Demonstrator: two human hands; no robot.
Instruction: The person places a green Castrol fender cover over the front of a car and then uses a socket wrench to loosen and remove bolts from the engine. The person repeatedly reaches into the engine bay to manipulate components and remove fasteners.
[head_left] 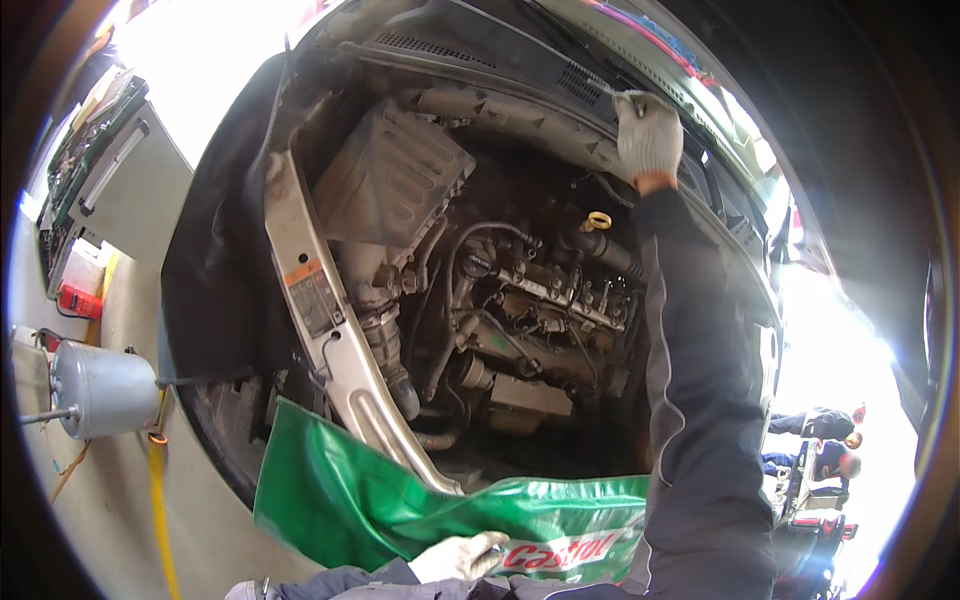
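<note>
My right hand (648,140), in a knitted white glove, reaches to the top right of the engine bay and is closed around a thin metal rod (598,86) near the cowl. Below it my dark sleeve runs past the engine (540,310), which has a yellow dipstick loop (599,220) and a ribbed air box (400,175). My left hand (462,555), also gloved, is low in the view against a green cover (350,480) draped over the car's front edge. Its fingers are curled; what they grip is hard to make out.
At left stand a grey cabinet (130,175), a silver cylindrical tank (105,395) and a small red object (78,300) on the floor, beside a yellow line (160,500). A black cover (210,280) hangs over the fender. Dark equipment (810,470) is at right.
</note>
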